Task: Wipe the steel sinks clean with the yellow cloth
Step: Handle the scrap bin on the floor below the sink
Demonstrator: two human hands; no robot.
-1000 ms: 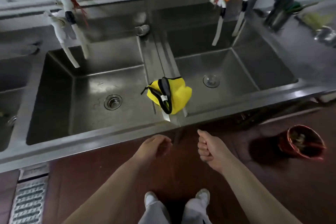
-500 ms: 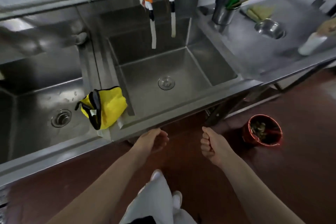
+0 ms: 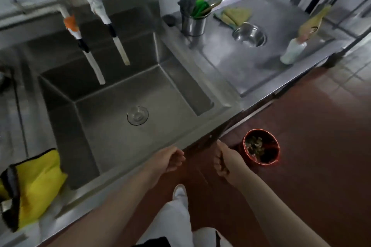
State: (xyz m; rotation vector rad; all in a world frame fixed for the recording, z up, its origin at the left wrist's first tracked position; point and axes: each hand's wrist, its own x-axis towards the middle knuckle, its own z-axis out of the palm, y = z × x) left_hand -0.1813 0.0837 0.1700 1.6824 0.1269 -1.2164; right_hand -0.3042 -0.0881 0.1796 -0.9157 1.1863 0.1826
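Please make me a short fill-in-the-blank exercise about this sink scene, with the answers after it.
1. The cloth lying at the sink's left edge is ____.
2. The left hand holds ____.
3. The red bucket stands on the ____.
4. The steel cup stands to the ____ of the sink.

Answers: yellow; nothing; floor; right

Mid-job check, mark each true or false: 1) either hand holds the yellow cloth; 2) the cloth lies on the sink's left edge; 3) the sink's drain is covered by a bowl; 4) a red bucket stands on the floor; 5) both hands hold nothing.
1) False: the left hand and right hand hold nothing.
2) True: the cloth drapes over the sink divider at left.
3) False: the drain is uncovered; the bowl sits on the counter.
4) True: bucket.
5) True.
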